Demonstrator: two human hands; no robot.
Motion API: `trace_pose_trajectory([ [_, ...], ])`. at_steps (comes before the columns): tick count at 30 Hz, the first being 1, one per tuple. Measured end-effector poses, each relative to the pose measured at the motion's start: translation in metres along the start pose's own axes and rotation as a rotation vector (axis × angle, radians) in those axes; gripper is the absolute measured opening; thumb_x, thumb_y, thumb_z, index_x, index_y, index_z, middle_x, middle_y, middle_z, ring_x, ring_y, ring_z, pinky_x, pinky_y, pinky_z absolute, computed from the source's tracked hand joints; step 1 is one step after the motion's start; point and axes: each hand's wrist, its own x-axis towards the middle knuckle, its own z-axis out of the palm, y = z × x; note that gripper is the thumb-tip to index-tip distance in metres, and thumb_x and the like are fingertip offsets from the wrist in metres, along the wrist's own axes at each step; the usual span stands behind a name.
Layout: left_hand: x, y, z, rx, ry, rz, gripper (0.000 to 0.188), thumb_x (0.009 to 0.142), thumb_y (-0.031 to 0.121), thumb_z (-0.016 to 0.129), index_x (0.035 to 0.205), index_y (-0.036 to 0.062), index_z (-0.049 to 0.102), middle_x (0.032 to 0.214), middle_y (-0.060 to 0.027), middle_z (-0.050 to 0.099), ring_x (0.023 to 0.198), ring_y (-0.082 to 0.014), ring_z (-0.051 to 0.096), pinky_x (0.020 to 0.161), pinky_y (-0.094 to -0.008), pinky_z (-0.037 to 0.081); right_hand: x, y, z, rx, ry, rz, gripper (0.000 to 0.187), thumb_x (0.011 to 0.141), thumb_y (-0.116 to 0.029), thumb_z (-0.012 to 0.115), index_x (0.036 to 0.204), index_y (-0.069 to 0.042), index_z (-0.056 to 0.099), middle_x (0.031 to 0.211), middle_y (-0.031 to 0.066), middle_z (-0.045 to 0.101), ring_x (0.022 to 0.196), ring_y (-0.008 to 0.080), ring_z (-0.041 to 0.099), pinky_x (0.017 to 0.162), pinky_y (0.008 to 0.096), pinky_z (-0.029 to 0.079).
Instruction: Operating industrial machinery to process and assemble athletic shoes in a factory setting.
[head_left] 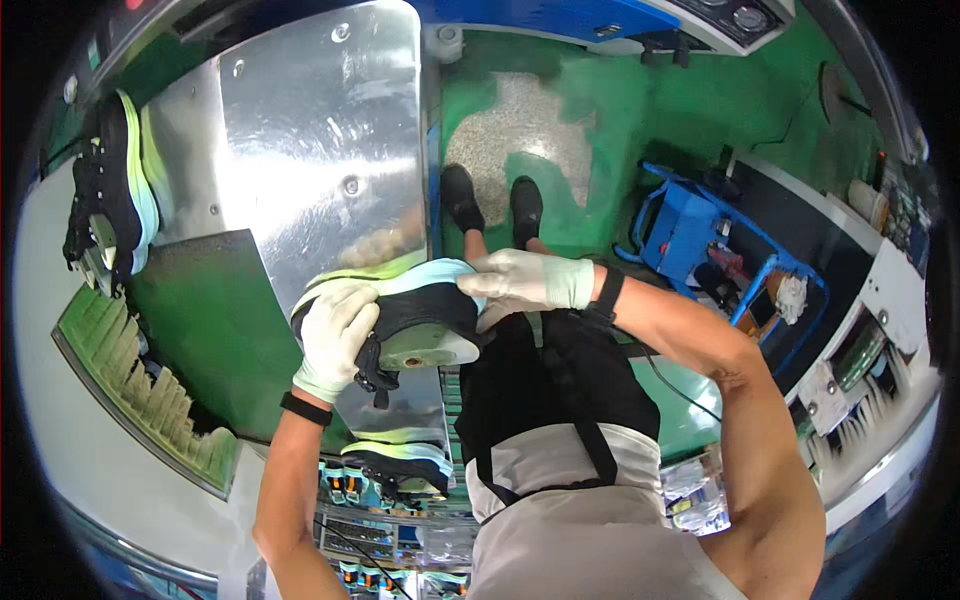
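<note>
A black sports shoe (425, 312) with a yellow-green to light-blue sole lies on its side between my hands, over the near part of a shiny metal table. A pale green shoe last (430, 346) fills its opening. My left hand (340, 332), in a whitish glove, is closed round the front of the shoe near the dark laces. My gloved right hand (525, 280) grips the heel end, fingers against the blue part of the sole; some of its fingers are hidden. Similar shoes are at the far left (125, 190) and below the held one (400, 465).
The metal table (340, 110) has bolt heads and runs away from me on the left. A machine opening with pale green bristle-like strips (150, 395) is at the left. On the right stands a blue cart (690, 225); racks with more shoes (350, 485) are at the lower edge.
</note>
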Motion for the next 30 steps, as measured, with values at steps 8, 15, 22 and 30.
trace_pose_trajectory([
  [8,-0.010,0.007,0.006,0.007,-0.023,-0.142,0.035,0.080,0.015,0.071,0.113,0.0037,0.068,0.121,-0.0141,0.072,0.113,-0.0370,0.069,0.098,-0.0511,0.055,-0.012,0.004,0.036,0.503,-0.023,-0.149,0.051,0.113,-0.032,0.064,0.155,-0.004,0.054,0.139,0.0077,0.068,0.119,0.0209,0.072,0.103,0.0429,0.061],
  [15,-0.002,0.022,-0.014,0.054,0.055,-0.242,0.035,0.081,0.019,0.077,0.112,0.0060,0.067,0.108,-0.0144,0.071,0.103,-0.0394,0.070,0.091,-0.0516,0.055,0.029,0.051,0.100,0.994,0.188,-0.574,0.054,0.117,-0.025,0.055,0.165,-0.008,0.042,0.153,0.0084,0.060,0.136,0.0264,0.062,0.116,0.0444,0.052],
  [22,-0.014,0.027,-0.013,-0.002,0.170,-0.232,0.056,0.071,0.027,0.088,0.119,0.0082,0.067,0.107,-0.0164,0.070,0.105,-0.0406,0.069,0.097,-0.0510,0.055,-0.054,-0.031,0.048,-0.324,0.666,-0.544,0.061,0.107,-0.024,0.071,0.158,0.002,0.052,0.142,0.0152,0.067,0.119,0.0211,0.070,0.101,0.0357,0.058],
  [30,0.029,0.056,-0.103,-0.155,-0.069,-0.451,0.053,0.079,0.053,0.087,0.103,0.0081,0.070,0.098,-0.0191,0.074,0.096,-0.0412,0.072,0.085,-0.0531,0.056,-0.032,-0.189,0.199,-1.653,0.103,-0.254,0.084,0.082,-0.032,0.090,0.149,0.002,0.050,0.140,0.0287,0.063,0.128,0.0482,0.062,0.110,0.0503,0.052],
])
